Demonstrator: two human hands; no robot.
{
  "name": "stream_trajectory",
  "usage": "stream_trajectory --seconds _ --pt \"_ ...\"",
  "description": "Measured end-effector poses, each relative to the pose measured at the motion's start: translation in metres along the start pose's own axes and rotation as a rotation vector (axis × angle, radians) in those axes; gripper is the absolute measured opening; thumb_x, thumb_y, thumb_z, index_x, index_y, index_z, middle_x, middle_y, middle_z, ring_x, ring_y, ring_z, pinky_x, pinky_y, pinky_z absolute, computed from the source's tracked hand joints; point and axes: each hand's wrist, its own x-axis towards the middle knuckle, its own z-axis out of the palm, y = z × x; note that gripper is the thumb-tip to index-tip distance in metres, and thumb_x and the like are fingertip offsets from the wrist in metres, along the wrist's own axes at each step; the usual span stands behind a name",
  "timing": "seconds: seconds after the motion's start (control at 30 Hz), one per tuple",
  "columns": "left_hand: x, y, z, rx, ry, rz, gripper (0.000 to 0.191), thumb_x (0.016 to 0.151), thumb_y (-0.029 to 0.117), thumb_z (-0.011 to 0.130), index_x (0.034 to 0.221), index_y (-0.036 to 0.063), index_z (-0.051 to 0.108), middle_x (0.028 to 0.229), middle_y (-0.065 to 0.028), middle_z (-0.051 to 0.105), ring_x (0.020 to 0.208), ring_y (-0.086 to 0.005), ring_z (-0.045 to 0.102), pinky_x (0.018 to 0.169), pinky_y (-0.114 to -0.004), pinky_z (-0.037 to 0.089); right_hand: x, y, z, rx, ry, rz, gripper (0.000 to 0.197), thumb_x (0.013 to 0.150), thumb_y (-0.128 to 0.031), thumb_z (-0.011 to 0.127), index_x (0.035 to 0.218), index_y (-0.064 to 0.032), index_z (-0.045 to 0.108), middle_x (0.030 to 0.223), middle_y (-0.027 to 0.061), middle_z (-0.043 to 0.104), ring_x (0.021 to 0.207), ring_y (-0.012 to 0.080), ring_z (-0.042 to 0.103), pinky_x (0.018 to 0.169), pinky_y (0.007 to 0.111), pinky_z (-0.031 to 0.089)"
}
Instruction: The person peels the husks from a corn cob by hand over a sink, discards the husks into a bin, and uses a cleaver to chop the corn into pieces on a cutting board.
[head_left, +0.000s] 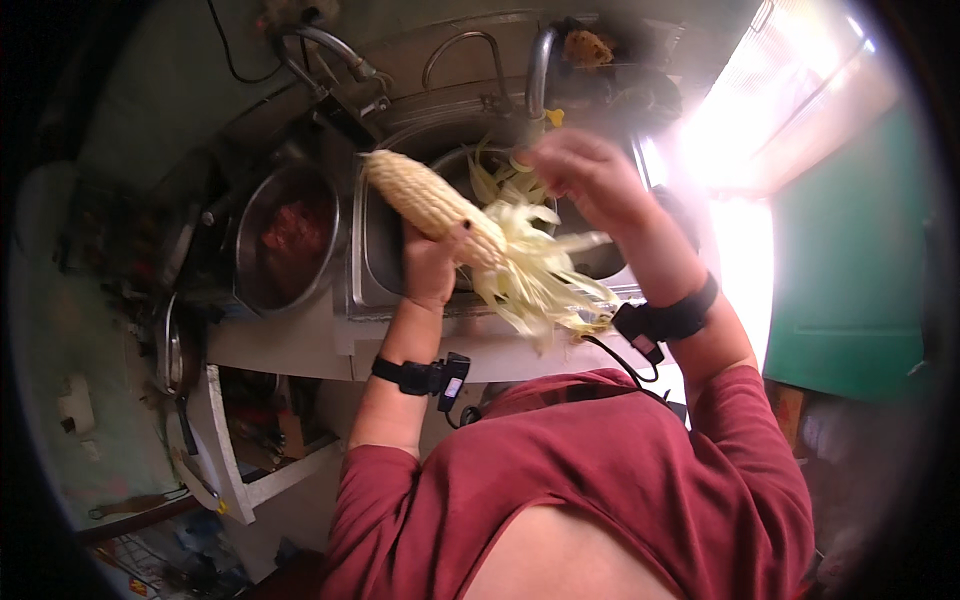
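My left hand (431, 270) grips an ear of corn (427, 195) near its lower end, holding it tilted above the sink. Pale kernels are bare along the ear, and peeled husk leaves (551, 277) hang from its base towards the right. My right hand (596, 176) is raised to the right of the ear, blurred, with its fingers bent. Whether it holds a strip of husk cannot be told. Beneath, loose husk leaves (487, 180) lie in a round metal bowl (450, 159) inside the stainless steel sink (360, 259).
Left of the sink stands a metal pot (247, 259) with red, meat-like contents (295, 229). A curved faucet (540, 71) and a second metal spout (330, 45) rise behind the sink. At the right is a green door or panel (847, 277). An open cabinet (244, 450) is below left.
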Motion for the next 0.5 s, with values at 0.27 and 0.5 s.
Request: stream_trajectory --seconds 0.27,0.5 --pt "0.002 0.001 -0.025 0.129 0.406 0.229 0.058 0.067 -0.005 0.058 0.115 0.0021 0.027 0.110 -0.0095 0.040 0.100 -0.0181 0.044 0.087 -0.030 0.037 -0.002 0.017 -0.030 -0.380 0.200 -0.190 0.009 0.085 -0.011 0.045 0.087 -0.0028 0.048 0.062 -0.0024 0.043 0.054 0.0041 0.039 0.050 0.017 0.036" --pt "0.003 0.002 -0.026 0.177 0.444 0.274 0.065 0.067 -0.004 0.059 0.120 0.0016 0.021 0.114 -0.0101 0.037 0.103 -0.0198 0.042 0.089 -0.030 0.036 0.019 0.110 -0.056 -0.662 -0.096 0.021 0.059 0.083 -0.041 0.043 0.129 -0.0104 0.023 0.129 0.0164 0.030 0.120 0.0259 0.028 0.096 0.029 0.024"
